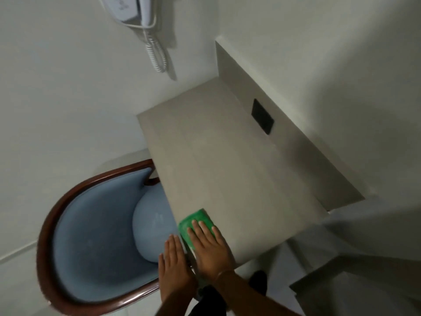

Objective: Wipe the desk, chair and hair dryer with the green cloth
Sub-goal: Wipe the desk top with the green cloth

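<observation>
The green cloth (195,221) lies folded on the near left corner of the beige desk (223,160). My right hand (210,248) presses flat on the cloth, fingers spread. Beside it, my left hand (174,263) hovers flat and empty at the desk's left edge, above the chair. The chair (91,236) has a dark wood frame and blue upholstery and is tucked under the desk on the left. High on the wall hangs the white hair dryer (134,10) in its holder, with a coiled cord (157,53) dangling below.
A dark socket plate (262,116) is set in the raised back panel of the desk. White walls close in behind the chair and beyond the desk. My dark shoe (258,281) stands on the pale floor under the desk's near edge.
</observation>
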A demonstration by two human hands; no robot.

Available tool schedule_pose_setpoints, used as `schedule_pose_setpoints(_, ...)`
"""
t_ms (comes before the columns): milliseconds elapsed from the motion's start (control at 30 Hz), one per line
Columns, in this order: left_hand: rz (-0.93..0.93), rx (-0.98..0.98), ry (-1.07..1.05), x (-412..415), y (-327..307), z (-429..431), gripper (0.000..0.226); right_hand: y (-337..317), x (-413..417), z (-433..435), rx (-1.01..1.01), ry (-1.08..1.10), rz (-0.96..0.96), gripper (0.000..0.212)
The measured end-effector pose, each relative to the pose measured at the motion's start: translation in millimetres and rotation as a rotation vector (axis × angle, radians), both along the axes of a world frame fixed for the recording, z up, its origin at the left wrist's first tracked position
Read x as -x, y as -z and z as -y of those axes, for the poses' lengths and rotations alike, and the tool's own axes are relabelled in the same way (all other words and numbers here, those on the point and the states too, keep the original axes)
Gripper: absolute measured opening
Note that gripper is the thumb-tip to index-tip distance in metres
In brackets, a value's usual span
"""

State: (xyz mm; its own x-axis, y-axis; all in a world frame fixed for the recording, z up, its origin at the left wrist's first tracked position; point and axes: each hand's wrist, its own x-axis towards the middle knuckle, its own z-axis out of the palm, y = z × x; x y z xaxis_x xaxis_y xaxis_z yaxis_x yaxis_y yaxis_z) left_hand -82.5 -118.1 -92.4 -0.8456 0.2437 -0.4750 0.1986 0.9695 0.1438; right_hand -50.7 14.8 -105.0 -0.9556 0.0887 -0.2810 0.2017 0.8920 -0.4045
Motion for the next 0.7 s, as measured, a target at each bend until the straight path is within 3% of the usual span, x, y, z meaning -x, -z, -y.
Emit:
schedule_pose_setpoints(67, 0.017, 0.029, 0.01, 2.0, -9.1, 14.9, 0.103, -0.9, -2.7, 7.9, -0.032, -0.04, 0.045, 0.085)
schedule_pose_setpoints(200, -0.031, 0.047, -0.051, 7.3, -26.2, 37.2, 0.101, -7.7, -4.1, 16.1, 0.009, -0.025, 0.051, 0.092)
schedule_pose_setpoints(367, -0.058, 0.022, -0.07, 25.3, -30.8, 75.1, 0.093, -7.7, 5.7, 37.6, 0.118, 0.137, -0.043, 0.066)
schedule_pose_setpoints(533, -0.076, 0.037, -0.106, 67.0, -24.9, 144.1, 0.083, -27.1, 54.4, 106.5, 0.405, 0.438, -0.089, 0.059)
schedule_pose_setpoints(633, -0.154, 0.006, -0.178, 88.7, -24.9, 192.1, 0.081, -48.0, 94.2, 159.8, 0.703, 0.564, -0.024, 0.059)
schedule_pose_setpoints(700, -0.193, -0.006, -0.231, 107.7, -23.5, 227.8, 0.081, -56.0, 123.1, 195.7, 0.794, 0.592, 0.023, 0.058)
